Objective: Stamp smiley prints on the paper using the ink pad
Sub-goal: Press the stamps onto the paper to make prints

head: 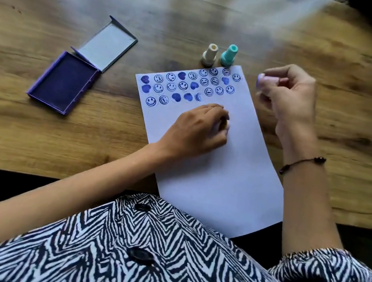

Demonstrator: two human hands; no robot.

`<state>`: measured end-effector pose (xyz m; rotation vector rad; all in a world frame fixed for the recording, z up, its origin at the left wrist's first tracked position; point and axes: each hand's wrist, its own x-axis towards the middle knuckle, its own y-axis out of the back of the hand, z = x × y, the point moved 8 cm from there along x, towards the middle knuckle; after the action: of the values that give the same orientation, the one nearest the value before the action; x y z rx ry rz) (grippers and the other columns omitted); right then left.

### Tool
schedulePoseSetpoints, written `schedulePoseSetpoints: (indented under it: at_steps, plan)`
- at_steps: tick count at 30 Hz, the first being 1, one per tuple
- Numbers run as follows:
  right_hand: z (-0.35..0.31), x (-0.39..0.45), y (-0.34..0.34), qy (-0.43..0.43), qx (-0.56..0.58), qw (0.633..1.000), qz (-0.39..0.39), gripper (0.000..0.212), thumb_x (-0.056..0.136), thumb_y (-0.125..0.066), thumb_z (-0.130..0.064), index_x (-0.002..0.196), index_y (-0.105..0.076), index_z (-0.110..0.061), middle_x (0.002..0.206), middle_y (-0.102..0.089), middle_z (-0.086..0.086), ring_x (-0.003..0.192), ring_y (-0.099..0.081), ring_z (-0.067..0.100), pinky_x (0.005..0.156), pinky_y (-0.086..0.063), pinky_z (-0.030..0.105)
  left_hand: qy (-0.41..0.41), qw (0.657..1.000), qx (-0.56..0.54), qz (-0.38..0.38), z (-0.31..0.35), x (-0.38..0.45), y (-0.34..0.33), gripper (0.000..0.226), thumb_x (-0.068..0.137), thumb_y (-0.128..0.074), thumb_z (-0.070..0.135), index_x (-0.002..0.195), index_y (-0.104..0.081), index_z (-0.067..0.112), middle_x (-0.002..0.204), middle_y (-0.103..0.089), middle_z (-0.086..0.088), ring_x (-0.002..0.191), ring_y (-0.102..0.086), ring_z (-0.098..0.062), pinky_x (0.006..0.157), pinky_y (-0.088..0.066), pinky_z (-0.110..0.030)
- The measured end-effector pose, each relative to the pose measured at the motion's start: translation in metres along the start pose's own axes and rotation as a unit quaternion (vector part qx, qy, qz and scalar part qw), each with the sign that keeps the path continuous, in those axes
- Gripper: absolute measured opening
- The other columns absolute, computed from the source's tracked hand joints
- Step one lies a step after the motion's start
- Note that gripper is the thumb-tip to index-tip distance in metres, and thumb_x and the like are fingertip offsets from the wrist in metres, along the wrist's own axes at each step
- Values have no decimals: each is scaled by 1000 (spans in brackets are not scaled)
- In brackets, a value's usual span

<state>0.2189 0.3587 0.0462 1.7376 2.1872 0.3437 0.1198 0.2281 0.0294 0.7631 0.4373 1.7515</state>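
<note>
A white paper lies tilted on the wooden table, with several rows of blue smiley and heart prints across its top. My left hand rests on the paper just below the prints, fingers curled; whether it holds something is hidden. My right hand hovers off the paper's right edge, closed on a small pale lilac stamp, blurred. The open purple ink pad sits far left, its lid folded back.
Two stamps stand upright just past the paper's top edge: a cream one and a teal one. The table's near edge runs in front of my patterned shirt; the paper overhangs it.
</note>
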Motion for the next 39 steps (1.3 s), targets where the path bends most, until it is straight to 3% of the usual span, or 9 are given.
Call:
schedulePoseSetpoints:
  at_steps: [5,8,12,22,27,29,31,34,39]
  plan:
    - [3,-14,-11,-38,46,997,-45,17,77,-67,-4,69,-60,-18,65,-62,-3,60,-58,7,59,-54,23,84,989,-119,-5,-18,1,5,27,81,-55,18,105,-59,4,106,-68,-15,96,-65,-25,87,-50,-38]
    - [-3,-27,-23,-49,93,989,-102,11,78,-67,-6,74,-62,-15,74,-62,6,65,-60,13,71,-58,30,183,938,-293,20,-36,2,10,18,85,-57,9,103,-58,5,100,-66,-9,94,-63,-14,92,-49,-33]
    - [-19,-48,-41,-36,124,978,-165,7,79,-66,-6,78,-63,-12,75,-64,8,65,-62,14,77,-59,36,220,897,-375,75,-45,4,25,20,85,-59,7,104,-60,2,86,-64,2,77,-59,0,76,-48,-19]
    - [-40,-81,-69,11,82,978,-191,5,80,-68,-8,79,-63,-11,64,-62,-2,65,-66,8,76,-61,34,173,907,-374,93,-36,-16,61,15,84,-59,6,99,-63,10,82,-66,5,72,-62,4,71,-49,-13]
    - [-50,-100,-101,31,82,971,-221,8,81,-67,-9,77,-62,-14,65,-60,2,62,-64,7,70,-61,31,150,944,-263,132,-42,-43,93,16,84,-60,17,96,-65,8,93,-70,-13,87,-67,-24,85,-54,-46]
    - [-52,-105,-120,36,51,969,-240,8,80,-67,-8,77,-62,-13,63,-59,3,60,-63,7,69,-60,33,166,956,-208,123,-56,-53,105,22,84,-60,17,100,-65,5,99,-70,-12,91,-67,-23,88,-54,-44]
    - [-60,-111,-140,105,-55,962,-245,5,77,-67,-7,81,-65,-9,68,-63,11,66,-64,17,68,-57,36,201,951,-184,150,-75,-66,120,21,85,-59,17,103,-64,7,95,-69,-7,87,-65,-14,87,-54,-34]
    - [-76,-130,-170,286,-239,901,-222,13,77,-56,-8,84,-67,-9,75,-57,8,74,-57,26,67,-46,33,245,912,-230,236,-101,-87,141,14,87,-55,17,96,-65,12,80,-66,-2,75,-61,-11,78,-52,-29]
    - [-67,-148,-197,353,-358,830,-241,19,84,-44,-9,95,-60,-7,98,-57,17,86,-56,35,69,-47,40,249,893,-269,261,-109,-98,146,14,89,-51,13,93,-64,14,76,-64,4,69,-61,-4,72,-52,-20]
